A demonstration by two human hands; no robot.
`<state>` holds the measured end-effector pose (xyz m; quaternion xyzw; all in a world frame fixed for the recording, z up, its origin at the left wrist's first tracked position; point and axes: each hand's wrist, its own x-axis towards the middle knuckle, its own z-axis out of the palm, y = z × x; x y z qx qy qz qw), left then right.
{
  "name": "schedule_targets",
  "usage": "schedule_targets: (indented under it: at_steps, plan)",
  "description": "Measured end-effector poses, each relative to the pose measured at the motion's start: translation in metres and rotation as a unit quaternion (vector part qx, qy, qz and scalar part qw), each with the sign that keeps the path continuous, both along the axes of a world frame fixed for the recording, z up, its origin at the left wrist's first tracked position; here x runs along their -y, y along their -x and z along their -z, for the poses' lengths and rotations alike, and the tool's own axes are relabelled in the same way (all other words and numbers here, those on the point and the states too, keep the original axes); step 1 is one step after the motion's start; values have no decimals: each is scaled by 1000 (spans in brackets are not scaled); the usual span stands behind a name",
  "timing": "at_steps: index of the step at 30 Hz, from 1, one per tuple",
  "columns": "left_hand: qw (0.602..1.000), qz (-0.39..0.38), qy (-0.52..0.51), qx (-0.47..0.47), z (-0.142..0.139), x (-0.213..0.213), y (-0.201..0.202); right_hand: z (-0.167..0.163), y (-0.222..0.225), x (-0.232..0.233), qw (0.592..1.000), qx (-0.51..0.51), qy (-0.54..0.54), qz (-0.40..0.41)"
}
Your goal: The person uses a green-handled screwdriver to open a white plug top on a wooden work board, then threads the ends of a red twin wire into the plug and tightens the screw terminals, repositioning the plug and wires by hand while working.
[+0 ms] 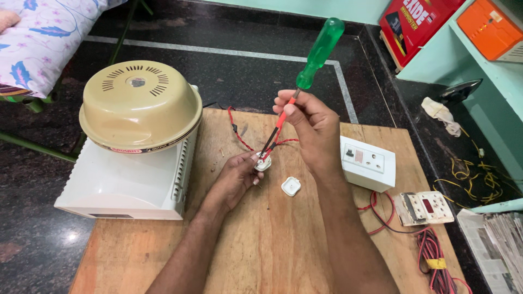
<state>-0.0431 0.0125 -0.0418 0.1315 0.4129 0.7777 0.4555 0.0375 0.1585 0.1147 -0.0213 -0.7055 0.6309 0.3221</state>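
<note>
Screwdriver (pixel 311 65) in right hand (pixel 310 128) meets plug (pixel 263 162) held by left hand (pixel 235 177).

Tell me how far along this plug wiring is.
Done: the plug cover is off, lying on the wooden table. In hand: left hand holds the plug base; right hand sets the green screwdriver into it. Left: cover not yet refitted.
</note>
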Motion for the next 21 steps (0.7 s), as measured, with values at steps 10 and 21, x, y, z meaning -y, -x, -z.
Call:
schedule_targets:
  at_steps: [10, 21]
  plan:
    - [1000, 3, -2, 3, -2, 1, 0, 5, 1, 0, 999, -19, -15, 20]
    - [1000, 4, -12, 7, -1, 0, 0, 4, 1, 0, 998, 4, -52, 41]
